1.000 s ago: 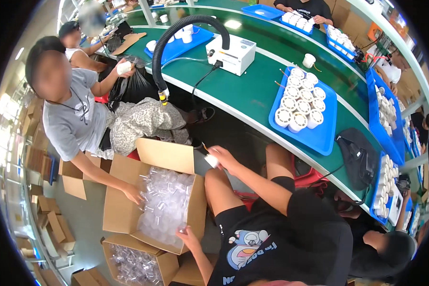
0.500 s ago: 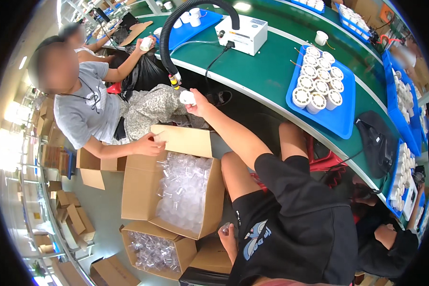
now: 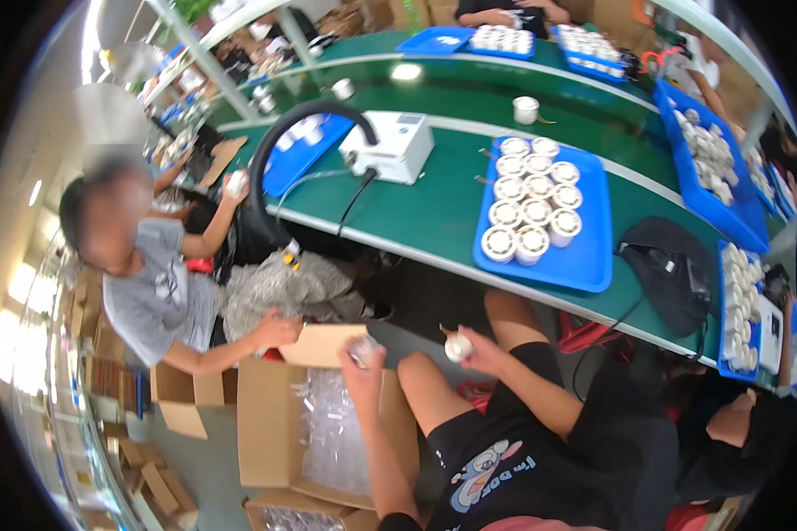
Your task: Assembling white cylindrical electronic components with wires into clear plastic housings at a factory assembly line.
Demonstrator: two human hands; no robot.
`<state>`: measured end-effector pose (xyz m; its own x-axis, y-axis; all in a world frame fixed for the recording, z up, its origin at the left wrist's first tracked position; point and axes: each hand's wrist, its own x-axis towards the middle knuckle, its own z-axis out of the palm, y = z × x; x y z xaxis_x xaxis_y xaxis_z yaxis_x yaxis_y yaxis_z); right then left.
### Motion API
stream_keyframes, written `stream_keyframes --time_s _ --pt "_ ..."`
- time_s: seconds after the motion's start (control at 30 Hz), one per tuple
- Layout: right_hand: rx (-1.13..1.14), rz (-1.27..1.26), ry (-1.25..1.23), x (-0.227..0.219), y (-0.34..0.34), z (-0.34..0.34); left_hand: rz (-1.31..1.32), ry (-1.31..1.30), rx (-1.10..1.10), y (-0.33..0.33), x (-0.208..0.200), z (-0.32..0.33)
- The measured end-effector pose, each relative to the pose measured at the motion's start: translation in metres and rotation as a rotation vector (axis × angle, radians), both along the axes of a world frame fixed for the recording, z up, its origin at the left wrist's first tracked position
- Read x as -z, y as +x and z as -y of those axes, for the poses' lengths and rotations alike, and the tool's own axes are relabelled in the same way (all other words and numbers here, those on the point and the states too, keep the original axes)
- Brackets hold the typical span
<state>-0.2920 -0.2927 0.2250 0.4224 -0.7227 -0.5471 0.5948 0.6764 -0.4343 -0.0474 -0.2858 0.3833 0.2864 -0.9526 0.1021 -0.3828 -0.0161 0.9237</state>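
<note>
I sit with my knees by an open cardboard box [image 3: 266, 416] lined with a bag of clear plastic pieces [image 3: 336, 434]. My left hand [image 3: 363, 356] is raised over the box's far flap, closed on a small clear piece. My right hand [image 3: 476, 341] hovers above my right thigh and holds a small white round part [image 3: 458, 348]. The two hands are about a hand's width apart. A co-worker in a grey shirt rests a hand [image 3: 279, 329] on the same flap, just left of my left hand.
A green bench [image 3: 434, 212] runs past my knees, carrying a blue tray [image 3: 584, 265] of several white round cups, a white machine [image 3: 394, 146] with a black hose [image 3: 266, 159], and a black pouch [image 3: 673, 274]. More boxes [image 3: 181, 398] stand on the floor. Another person [image 3: 744, 425] sits at my right.
My right hand has come back down from the hose end to my lap with the white part. My left hand has lifted out of the box holding a clear piece.
</note>
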Motion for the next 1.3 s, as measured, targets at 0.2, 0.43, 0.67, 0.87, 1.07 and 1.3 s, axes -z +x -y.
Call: stream_keyframes --time_s 0.2,0.43,0.67,0.87,1.07,1.3 --pt "-0.126 -0.021 0.023 -0.021 -0.028 -0.072 0.212 -0.157 -0.243 0.085 0.063 0.178" --pt "0.015 -0.058 0.001 -0.030 -0.055 -0.085 0.268 -0.298 -0.519 0.089 0.099 0.229" --pt "0.055 0.032 -0.048 -0.016 -0.060 -0.086 -0.516 0.414 0.104 -0.009 0.087 0.136" --pt "0.162 0.051 0.016 -0.028 -0.065 -0.079 -1.077 0.560 0.255 -0.107 0.083 -0.016" --pt "0.029 -0.406 -0.256 -0.070 -0.077 -0.095 -1.087 0.362 0.249 -0.142 0.049 -0.072" --pt "-0.259 -1.244 -0.888 -0.146 -0.098 -0.114 -0.514 0.147 0.256 -0.154 0.002 -0.070"
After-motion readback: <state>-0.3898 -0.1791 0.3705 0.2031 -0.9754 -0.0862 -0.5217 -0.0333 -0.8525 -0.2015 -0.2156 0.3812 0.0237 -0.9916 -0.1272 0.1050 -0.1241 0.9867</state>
